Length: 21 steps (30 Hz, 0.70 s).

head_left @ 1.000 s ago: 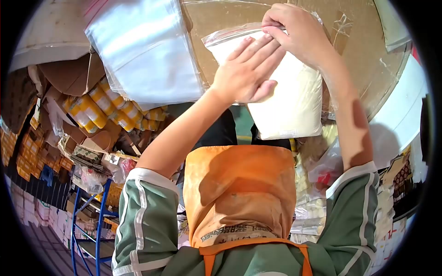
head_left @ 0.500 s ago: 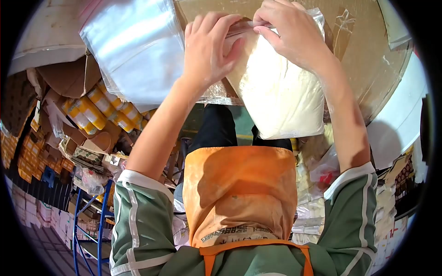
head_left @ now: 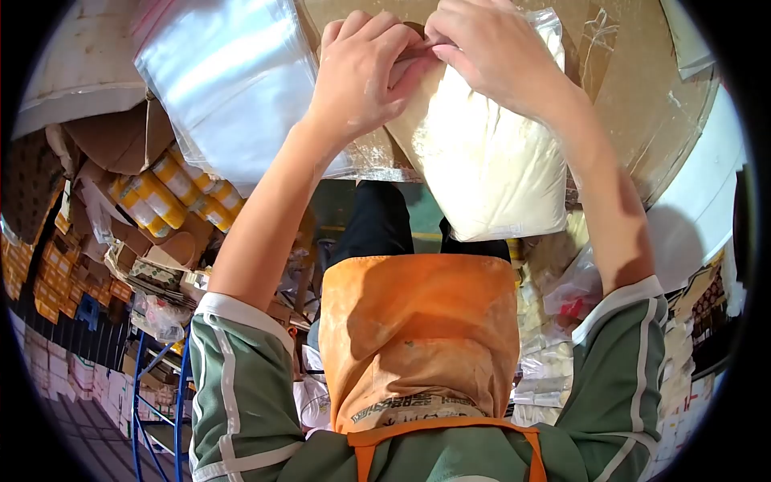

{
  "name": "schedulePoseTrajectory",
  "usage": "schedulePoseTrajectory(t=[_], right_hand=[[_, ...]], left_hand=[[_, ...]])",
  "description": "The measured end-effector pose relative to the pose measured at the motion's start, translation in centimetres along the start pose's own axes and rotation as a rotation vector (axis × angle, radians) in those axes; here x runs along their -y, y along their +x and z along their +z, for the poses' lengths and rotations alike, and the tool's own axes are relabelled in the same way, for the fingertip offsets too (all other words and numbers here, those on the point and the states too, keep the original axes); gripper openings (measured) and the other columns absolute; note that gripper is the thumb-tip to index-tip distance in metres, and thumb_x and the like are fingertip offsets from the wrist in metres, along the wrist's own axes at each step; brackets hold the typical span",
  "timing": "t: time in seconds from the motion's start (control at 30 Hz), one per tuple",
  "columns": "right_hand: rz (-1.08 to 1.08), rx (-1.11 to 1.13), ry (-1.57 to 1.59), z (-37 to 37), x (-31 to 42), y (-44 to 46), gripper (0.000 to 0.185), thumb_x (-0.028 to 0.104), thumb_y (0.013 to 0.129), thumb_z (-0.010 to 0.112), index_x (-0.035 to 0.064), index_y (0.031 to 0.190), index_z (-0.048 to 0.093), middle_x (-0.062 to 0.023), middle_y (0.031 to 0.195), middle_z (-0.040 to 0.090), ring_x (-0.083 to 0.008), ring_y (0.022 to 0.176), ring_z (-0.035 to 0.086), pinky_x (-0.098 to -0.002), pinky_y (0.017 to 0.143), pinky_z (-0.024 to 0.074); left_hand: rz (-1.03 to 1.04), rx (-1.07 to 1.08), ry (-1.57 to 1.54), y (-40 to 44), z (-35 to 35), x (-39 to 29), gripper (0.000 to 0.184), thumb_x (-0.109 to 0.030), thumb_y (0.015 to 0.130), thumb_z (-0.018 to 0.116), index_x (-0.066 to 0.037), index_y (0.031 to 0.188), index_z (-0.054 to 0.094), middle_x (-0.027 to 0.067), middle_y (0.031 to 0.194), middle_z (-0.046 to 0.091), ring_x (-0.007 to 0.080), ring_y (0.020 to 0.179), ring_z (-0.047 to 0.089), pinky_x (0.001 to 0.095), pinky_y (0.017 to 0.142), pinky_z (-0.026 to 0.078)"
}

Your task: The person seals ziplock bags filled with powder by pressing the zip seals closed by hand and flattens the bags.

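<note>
A clear plastic bag [head_left: 491, 165] filled with pale cream powder lies at the near edge of a cardboard-covered surface [head_left: 650, 104], its lower end overhanging. My left hand [head_left: 361, 72] pinches the left end of the bag's top strip between thumb and fingers. Close beside it, my right hand [head_left: 498, 56] grips the same top edge further right. The two hands nearly touch, and they hide most of the bag's opening. Left of my left hand lies a stack of flat, clear zip bags [head_left: 229, 88].
Yellow-and-white wrapped packages [head_left: 157, 201] sit low on the left, above a blue metal frame [head_left: 183, 386]. Filled clear packets [head_left: 546, 365] are piled below the surface at right. An orange apron [head_left: 418, 321] covers my lap.
My left hand has gone from lying flat on the bag to pinching its top edge at the left. My right hand has slid left along that edge.
</note>
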State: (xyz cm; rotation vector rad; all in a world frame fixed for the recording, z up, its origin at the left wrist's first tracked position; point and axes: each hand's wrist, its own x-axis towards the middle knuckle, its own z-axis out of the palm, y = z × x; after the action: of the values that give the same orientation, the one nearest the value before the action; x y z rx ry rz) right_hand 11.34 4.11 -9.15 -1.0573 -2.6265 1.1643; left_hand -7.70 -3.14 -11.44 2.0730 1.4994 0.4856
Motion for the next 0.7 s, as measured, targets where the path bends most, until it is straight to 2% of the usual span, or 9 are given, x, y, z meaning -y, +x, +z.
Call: schedulePoseTrajectory(t=[0.27, 0.33, 0.37, 0.67, 0.7], right_hand=[[0.065, 0.023, 0.076, 0.0, -0.2, 0.3, 0.015, 0.018, 0.084, 0.063, 0.0037, 0.083, 0.065, -0.0115, 0.084, 0.063, -0.0301, 0.088, 0.061, -0.0406, 0.082, 0.0448], [0.086, 0.065, 0.1, -0.8, -0.3, 0.4, 0.014, 0.018, 0.084, 0.063, 0.0038, 0.082, 0.065, -0.0112, 0.083, 0.063, -0.0302, 0.087, 0.061, -0.0404, 0.081, 0.0449], [0.031, 0.076, 0.116, -1.3, -0.6, 0.4, 0.015, 0.018, 0.084, 0.064, 0.0039, 0.082, 0.065, -0.0107, 0.083, 0.063, -0.0299, 0.087, 0.062, -0.0404, 0.081, 0.045], [-0.085, 0.087, 0.006, -0.2, -0.6, 0.8, 0.015, 0.02, 0.084, 0.064, 0.0051, 0.083, 0.064, -0.0096, 0.083, 0.061, -0.029, 0.085, 0.061, -0.0404, 0.079, 0.0446], [-0.096, 0.09, 0.005, -0.2, -0.6, 0.9, 0.015, 0.02, 0.084, 0.063, 0.0051, 0.083, 0.064, -0.0099, 0.083, 0.061, -0.0293, 0.085, 0.061, -0.0404, 0.079, 0.0445]], left_hand=[[-0.04, -0.101, -0.051, -0.7, 1.2, 0.5, 0.014, -0.015, 0.074, 0.073, -0.012, 0.085, 0.067, -0.0006, 0.081, 0.06, 0.0234, 0.084, 0.054, 0.0371, 0.082, 0.038], [0.027, -0.133, -0.017, -0.6, 1.2, 0.6, 0.01, -0.013, 0.078, 0.071, -0.011, 0.087, 0.067, -0.0016, 0.082, 0.061, 0.022, 0.081, 0.054, 0.0343, 0.079, 0.037], [0.023, -0.132, -0.02, -0.6, 1.1, 0.6, 0.01, -0.013, 0.078, 0.071, -0.011, 0.087, 0.067, -0.0016, 0.082, 0.061, 0.022, 0.081, 0.054, 0.0343, 0.079, 0.037], [0.041, 0.005, -0.054, -1.2, -0.8, 1.2, 0.009, -0.013, 0.079, 0.069, -0.008, 0.085, 0.065, 0.0015, 0.084, 0.063, 0.0243, 0.083, 0.054, 0.0346, 0.08, 0.038], [0.002, 0.031, -0.039, -1.5, -1.3, 1.0, 0.009, -0.014, 0.078, 0.07, -0.009, 0.083, 0.065, 0.0008, 0.081, 0.061, 0.0237, 0.082, 0.054, 0.035, 0.08, 0.039]])
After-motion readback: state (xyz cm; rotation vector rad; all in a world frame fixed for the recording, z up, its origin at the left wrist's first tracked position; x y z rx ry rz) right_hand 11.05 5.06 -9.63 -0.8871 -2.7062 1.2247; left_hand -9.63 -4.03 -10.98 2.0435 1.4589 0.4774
